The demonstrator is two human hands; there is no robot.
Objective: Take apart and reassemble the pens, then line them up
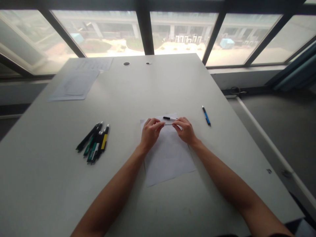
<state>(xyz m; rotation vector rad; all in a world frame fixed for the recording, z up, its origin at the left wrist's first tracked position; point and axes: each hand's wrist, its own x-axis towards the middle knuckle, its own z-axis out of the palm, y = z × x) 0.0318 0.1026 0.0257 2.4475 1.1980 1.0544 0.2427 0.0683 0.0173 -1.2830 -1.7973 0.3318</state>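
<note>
A thin dark rod (168,124) is held level between the two hands, over the far part of a sheet of white paper (170,158). Its left end is pinched between the thumb and fingers of the left hand (151,132), and its right end is gripped in the same way by the right hand (185,130). Only the middle of the rod is left exposed; whether the paper is touched by it cannot be told. Just beyond the rod, a black-and-white pen (169,118) is seen near the paper's far edge, its right end partly covered by the fingers of the right hand.

The paper is laid at a slight slant on a white surface (158,89). To the right of the right hand, well apart from it, a blue-and-black pen (206,116) is placed with its silver tip turned toward the windows (180,33). To the left of the left hand, a loose cluster of pens (92,144) is gathered, in which black, green and white can be made out; a yellow-and-black pen (105,137) is set along its right side. At the far left corner, overlapping papers (76,82) are spread. Near the far edge, a round hole (126,64) is seen.
</note>
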